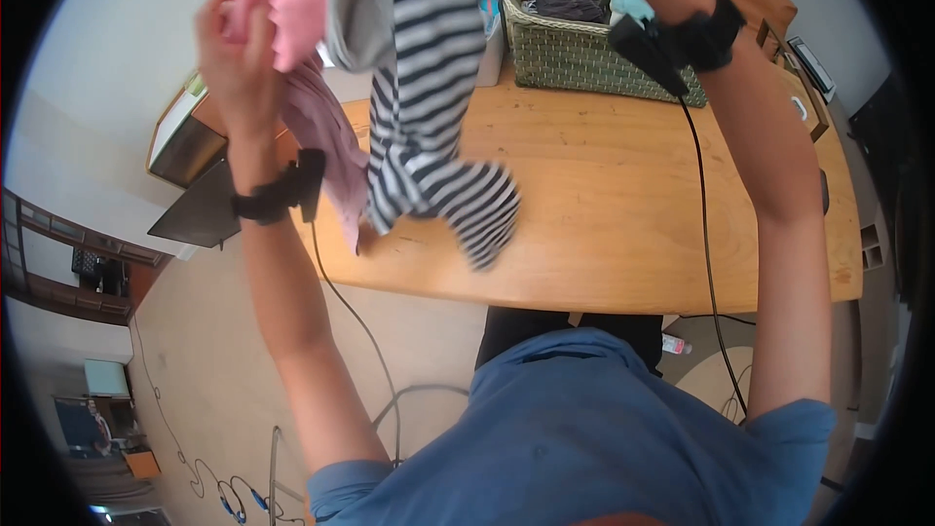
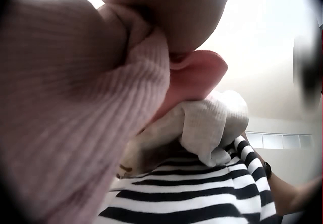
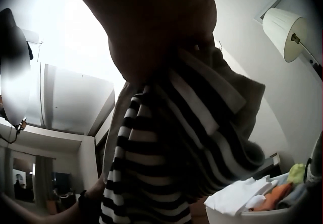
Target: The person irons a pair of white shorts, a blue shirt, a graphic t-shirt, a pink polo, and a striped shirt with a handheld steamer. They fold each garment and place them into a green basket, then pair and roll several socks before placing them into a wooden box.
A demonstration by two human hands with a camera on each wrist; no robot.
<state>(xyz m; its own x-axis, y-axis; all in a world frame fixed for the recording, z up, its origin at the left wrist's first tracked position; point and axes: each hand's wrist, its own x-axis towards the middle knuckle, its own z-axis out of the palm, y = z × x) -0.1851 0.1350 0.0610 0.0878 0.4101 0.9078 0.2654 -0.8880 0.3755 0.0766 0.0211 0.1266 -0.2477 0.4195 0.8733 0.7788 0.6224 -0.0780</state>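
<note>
My left hand (image 1: 239, 68) is raised over the table's left side and grips bunched pink clothing (image 1: 292, 10). A dusty-pink ribbed garment (image 2: 75, 113) hangs below that hand. Held up between my hands is a long black-and-white striped garment (image 1: 433, 68), its lower end dangling over the table. A grey cloth (image 1: 358, 10) hangs between the pink and the striped pieces; in the left wrist view a whitish fold (image 2: 207, 128) lies against the stripes. In the right wrist view my right hand (image 3: 161, 32) grips the striped garment's upper part; the head view cuts its fingers off.
A green woven basket (image 1: 594, 63) with clothes stands at the table's back. Beside it is a whitish bin (image 1: 494, 44); the right wrist view shows a white container (image 3: 252, 217) of clothes. A dark screen (image 1: 200, 209) stands left. Cables (image 1: 703, 195) trail from both wrists.
</note>
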